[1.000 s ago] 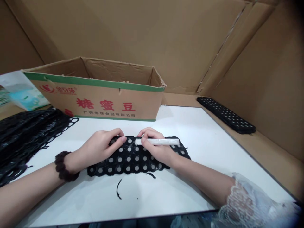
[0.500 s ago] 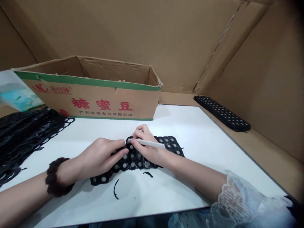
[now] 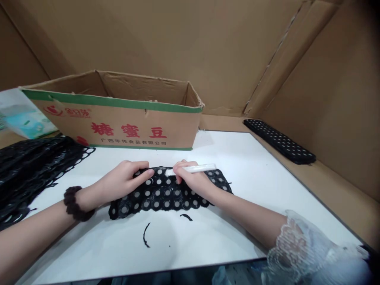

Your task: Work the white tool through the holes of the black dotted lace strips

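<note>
A black sheet point(image 3: 168, 193) with rows of pale round dots lies on the white board, its near edge wavy. At its upper left edge, my left hand point(image 3: 127, 178) pinches the sheet between thumb and fingers. My right hand point(image 3: 191, 178) is closed around a slim white pen-shaped tool point(image 3: 202, 168). The tool's left end rests at or just above the sheet's far edge; I cannot tell whether it touches. Part of the sheet is hidden under my right hand. In front of it lie a curved black strip point(image 3: 145, 236) and a shorter black scrap point(image 3: 186, 217).
A cardboard box point(image 3: 127, 128) with red lettering stands behind the sheet. A pile of black perforated sheets point(image 3: 29, 170) lies at left, near a white-and-green plastic packet point(image 3: 29, 120). Dotted black pieces point(image 3: 279, 140) rest at the right, beside the cardboard wall point(image 3: 332, 107).
The sheet's left part was bent and lifted half a second ago and now lies flatter. My right hand first went left, then back right with the white tool. The view shifted slightly.
</note>
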Demonstrator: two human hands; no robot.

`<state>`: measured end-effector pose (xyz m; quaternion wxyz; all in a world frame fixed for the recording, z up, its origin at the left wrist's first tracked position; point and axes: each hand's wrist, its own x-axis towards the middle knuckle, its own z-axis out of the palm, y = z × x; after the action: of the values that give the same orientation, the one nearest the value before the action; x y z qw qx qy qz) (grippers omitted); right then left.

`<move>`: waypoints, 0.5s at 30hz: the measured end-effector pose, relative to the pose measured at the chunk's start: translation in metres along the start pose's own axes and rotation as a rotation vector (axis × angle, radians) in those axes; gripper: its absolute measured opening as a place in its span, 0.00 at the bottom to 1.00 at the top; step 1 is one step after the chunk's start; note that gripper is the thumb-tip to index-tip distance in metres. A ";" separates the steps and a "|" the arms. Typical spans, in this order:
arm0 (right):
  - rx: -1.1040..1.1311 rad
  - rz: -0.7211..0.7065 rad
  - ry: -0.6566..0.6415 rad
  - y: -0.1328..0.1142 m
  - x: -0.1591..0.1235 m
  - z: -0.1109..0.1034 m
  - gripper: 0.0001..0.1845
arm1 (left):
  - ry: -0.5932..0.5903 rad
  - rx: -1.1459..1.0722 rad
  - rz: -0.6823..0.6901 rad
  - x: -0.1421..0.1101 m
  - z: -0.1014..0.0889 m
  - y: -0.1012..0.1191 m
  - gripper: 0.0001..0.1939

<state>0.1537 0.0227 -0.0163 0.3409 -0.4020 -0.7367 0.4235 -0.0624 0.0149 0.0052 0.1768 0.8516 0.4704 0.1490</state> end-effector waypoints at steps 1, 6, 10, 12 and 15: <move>0.022 -0.004 0.002 0.000 0.000 0.000 0.19 | -0.008 -0.021 -0.003 0.000 0.000 0.000 0.17; 0.111 0.021 0.007 -0.002 -0.001 -0.001 0.20 | -0.126 -0.198 -0.018 0.001 0.002 -0.004 0.16; 0.104 0.006 -0.006 -0.002 -0.001 0.000 0.20 | -0.193 -0.372 -0.051 0.003 0.003 -0.006 0.14; 0.069 -0.005 -0.013 -0.001 -0.001 0.001 0.20 | -0.216 -0.433 -0.065 0.002 0.003 -0.005 0.13; 0.012 -0.014 -0.013 0.001 0.000 0.001 0.22 | -0.223 -0.466 -0.091 0.001 0.003 -0.002 0.14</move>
<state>0.1531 0.0224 -0.0176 0.3417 -0.3919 -0.7391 0.4282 -0.0622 0.0161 0.0019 0.4254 0.7770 0.4390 0.1503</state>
